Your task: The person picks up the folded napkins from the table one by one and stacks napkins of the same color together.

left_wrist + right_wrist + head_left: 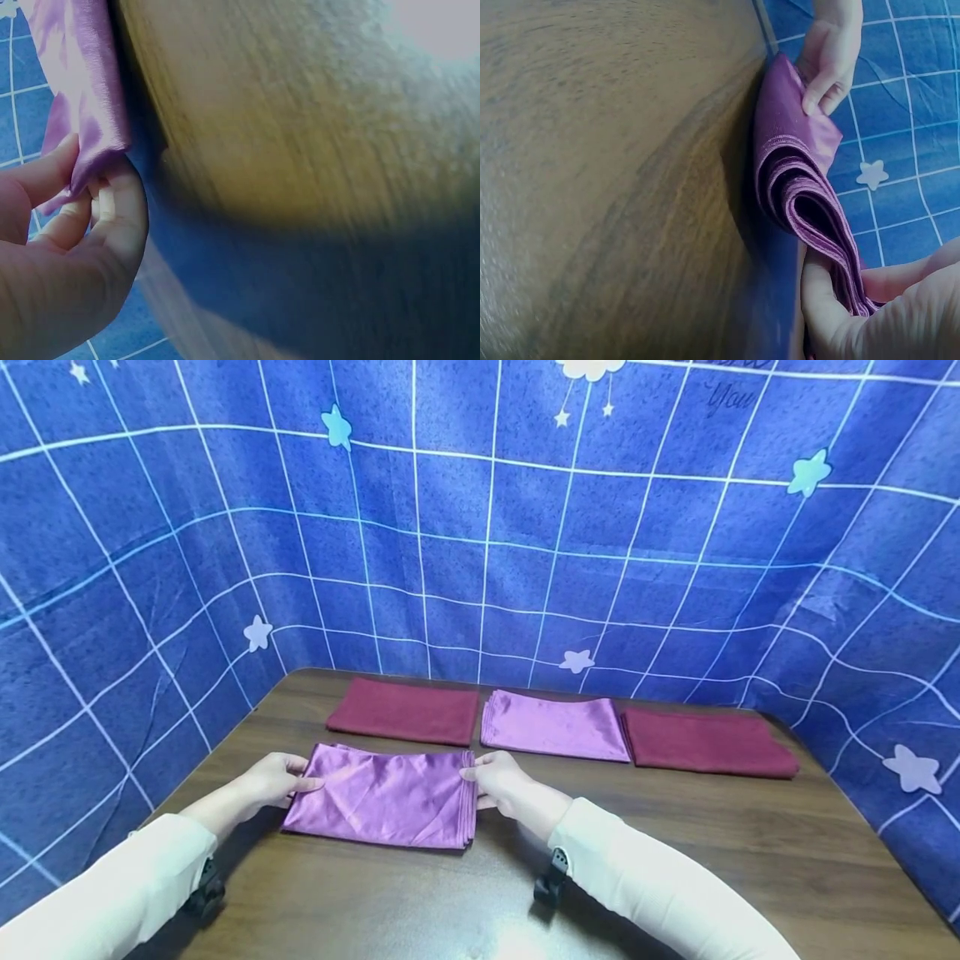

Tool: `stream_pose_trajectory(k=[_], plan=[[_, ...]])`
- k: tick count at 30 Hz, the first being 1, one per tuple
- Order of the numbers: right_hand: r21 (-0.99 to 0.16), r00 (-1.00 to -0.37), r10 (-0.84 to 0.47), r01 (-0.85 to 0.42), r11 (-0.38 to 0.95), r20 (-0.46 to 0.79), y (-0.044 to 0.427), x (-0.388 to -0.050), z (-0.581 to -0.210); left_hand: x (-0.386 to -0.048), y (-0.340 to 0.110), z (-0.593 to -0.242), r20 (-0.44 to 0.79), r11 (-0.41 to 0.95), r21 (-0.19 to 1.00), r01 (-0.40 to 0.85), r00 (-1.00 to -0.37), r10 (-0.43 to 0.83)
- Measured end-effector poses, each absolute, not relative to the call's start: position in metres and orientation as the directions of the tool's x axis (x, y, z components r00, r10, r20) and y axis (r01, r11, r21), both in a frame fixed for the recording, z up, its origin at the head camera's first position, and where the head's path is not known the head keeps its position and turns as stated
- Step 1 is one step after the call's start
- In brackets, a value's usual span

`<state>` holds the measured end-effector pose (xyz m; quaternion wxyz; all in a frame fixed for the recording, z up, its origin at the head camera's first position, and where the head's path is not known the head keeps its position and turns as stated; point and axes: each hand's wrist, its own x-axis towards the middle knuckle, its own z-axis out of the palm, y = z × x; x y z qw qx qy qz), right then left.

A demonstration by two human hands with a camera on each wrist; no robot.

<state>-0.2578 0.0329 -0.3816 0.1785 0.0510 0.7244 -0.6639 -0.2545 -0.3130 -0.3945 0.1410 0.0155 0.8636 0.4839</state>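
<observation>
A folded shiny purple cloth [382, 797] is held at its two short sides in the head view. My left hand [273, 779] pinches its left edge, thumb on top and fingers beneath. At the layered right edge, my right hand [506, 783] pinches the folds between thumb and fingers. The left wrist view shows the cloth [94, 82] gripped at a corner by the left hand [75, 247]. In the right wrist view, several looped layers of the cloth [799, 180] show above the right hand [877, 307], with the left hand [831, 67] at the far end.
Behind the held cloth, a dark red folded cloth [405, 712], a lighter purple folded cloth [555, 725] and another dark red one [708, 742] lie in a row on the wooden table [675, 827]. A blue curtain [450, 527] with white lines hangs behind.
</observation>
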Motion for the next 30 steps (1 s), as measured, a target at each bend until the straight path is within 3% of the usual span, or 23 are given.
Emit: stream_pose_trajectory(k=[30], plan=[[-0.958, -0.948, -0.142, 0.282, 0.052, -0.286, 0.064, -0.270, -0.352, -0.266, -0.292, -0.365, -0.186, 0.410, 0.908, -0.088, -0.961, 0.205]])
